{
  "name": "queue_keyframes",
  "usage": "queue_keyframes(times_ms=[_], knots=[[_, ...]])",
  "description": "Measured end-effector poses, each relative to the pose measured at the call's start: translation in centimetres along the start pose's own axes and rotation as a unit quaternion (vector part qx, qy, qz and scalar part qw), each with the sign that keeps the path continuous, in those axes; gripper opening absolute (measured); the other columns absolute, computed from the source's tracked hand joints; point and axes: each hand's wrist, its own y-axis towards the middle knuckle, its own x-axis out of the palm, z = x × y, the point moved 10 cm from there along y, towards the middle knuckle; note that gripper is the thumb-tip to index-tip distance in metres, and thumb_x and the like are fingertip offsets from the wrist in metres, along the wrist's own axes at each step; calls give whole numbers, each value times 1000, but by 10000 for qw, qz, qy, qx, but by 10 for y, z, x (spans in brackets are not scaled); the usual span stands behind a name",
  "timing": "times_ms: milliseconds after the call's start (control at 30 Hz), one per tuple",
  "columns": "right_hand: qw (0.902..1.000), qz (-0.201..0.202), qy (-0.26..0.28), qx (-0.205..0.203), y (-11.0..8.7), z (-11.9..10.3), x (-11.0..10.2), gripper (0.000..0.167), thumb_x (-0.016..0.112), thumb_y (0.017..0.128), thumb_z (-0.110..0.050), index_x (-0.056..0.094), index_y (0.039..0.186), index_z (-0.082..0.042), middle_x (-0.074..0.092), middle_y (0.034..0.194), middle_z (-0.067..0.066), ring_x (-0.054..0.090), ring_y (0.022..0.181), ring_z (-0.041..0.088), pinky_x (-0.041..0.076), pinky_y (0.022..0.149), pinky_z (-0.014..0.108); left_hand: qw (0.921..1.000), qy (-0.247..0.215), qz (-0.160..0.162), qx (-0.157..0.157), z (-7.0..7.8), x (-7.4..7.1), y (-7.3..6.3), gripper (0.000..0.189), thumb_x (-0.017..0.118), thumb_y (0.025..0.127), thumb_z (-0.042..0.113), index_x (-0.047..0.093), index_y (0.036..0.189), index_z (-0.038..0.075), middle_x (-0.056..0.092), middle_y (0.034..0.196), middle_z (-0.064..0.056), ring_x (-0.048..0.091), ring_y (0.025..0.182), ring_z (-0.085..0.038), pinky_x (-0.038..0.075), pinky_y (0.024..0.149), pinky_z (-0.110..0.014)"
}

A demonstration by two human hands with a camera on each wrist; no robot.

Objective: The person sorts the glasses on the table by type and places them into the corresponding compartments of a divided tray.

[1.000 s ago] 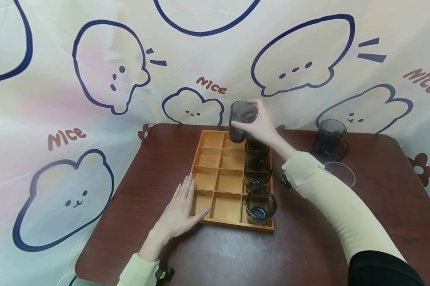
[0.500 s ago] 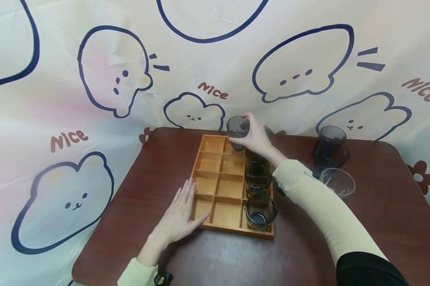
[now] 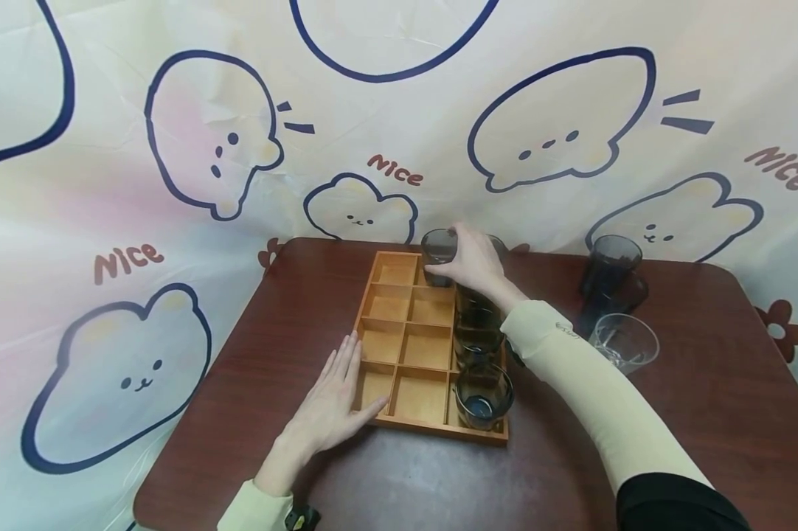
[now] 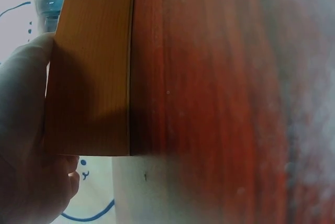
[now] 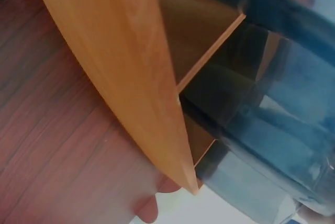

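A divided wooden tray [image 3: 432, 431] lies on the table. My right hand [image 3: 475, 258] grips a dark tinted drinking glass [image 3: 439, 245] at the back compartment of the tray's middle column, its lower part down among the dividers. Dark glasses fill the right column, with one glass [image 3: 484, 398] at the front corner and another glass [image 3: 479, 335] behind it. The right wrist view shows tinted glasses [image 5: 303, 124] past the tray's side wall. My left hand [image 3: 326, 405] rests against the tray's front left corner, fingers straight along the side, thumb over the front edge.
To the right, dark glasses [image 3: 611, 269] stand close together at the back, and a clear glass [image 3: 628, 343] stands in front of them, partly behind my right sleeve [image 3: 571, 369]. A patterned curtain [image 3: 240, 192] hangs behind the brown table [image 3: 293, 295].
My right hand has lowered the dark glass from above the tray's back edge into the back middle compartment. The left hand stays in place. The head view has tilted slightly up.
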Motion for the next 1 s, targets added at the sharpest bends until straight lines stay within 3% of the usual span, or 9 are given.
queue_keyframes(times_ms=[167, 400, 667, 1000], knots=[[9996, 53, -290, -7, -1, -2, 0, 91, 91, 86, -51, 53, 154, -5, 59, 153, 18, 55, 141, 39, 47, 124, 58, 10000, -18, 11, 0, 1, 0, 1, 110, 62, 104, 65, 15, 173, -6, 6, 185, -22, 13, 174, -37, 19, 141, -56], [9981, 22, -614, 8, -2, -3, 3, 89, 92, 86, -51, 55, 150, -2, 62, 149, 19, 55, 140, 40, 45, 124, 57, 10000, -20, 13, -18, 1, 0, 0, 110, 63, 103, 64, 15, 173, -7, 6, 185, -23, 13, 173, -38, 20, 141, -57], [9957, -248, -887, -42, -1, -5, 9, 93, 84, 92, -57, 49, 161, -4, 50, 167, 21, 40, 160, 42, 28, 137, 60, 10000, 18, 85, 36, 2, -4, -1, 109, 65, 103, 62, 17, 172, -8, 9, 184, -26, 17, 172, -41, 21, 140, -58], [9926, -411, -1128, -174, -3, -7, 11, 90, 72, 100, -62, 45, 165, -6, 47, 171, 21, 36, 164, 42, 18, 141, 59, 9999, 8, 139, 60, 3, -3, 0, 108, 64, 104, 61, 18, 172, -8, 10, 184, -25, 16, 173, -39, 22, 140, -58]])
